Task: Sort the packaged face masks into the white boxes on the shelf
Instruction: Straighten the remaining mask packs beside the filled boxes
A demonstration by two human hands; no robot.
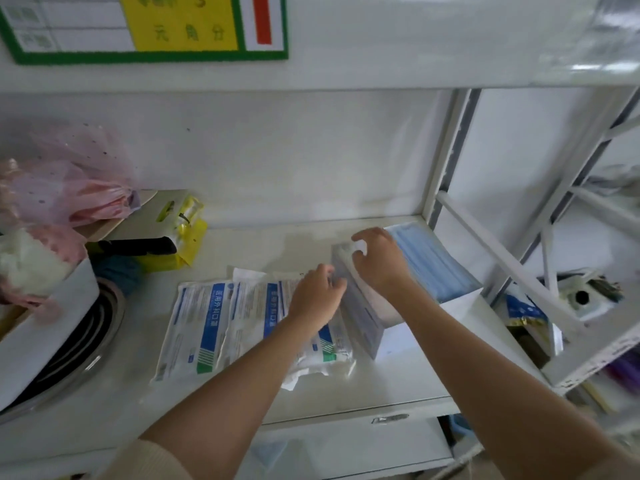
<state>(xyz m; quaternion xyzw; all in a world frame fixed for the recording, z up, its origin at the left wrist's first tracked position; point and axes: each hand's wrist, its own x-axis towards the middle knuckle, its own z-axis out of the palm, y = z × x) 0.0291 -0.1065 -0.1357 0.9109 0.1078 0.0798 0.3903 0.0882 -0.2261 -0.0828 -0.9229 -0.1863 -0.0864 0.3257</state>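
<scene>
On the white shelf (242, 403), near its right edge, both hands work at a white box (363, 317) — the left hand (317, 297) and right hand (379, 263) pinch one mask packet (341, 259) at its top; more packets (194, 327) lie flat at the middle.

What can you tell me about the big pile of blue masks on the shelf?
The stack of blue masks is a thick pile of light blue, pleated, soft-looking sheets, lying tilted in an open white box at the right end of the shelf, beside the metal shelf post. A clear shiny wrap seems to cover its top end. The right hand reaches in front of it and hides its left edge; whether the hand touches it cannot be told.
</scene>
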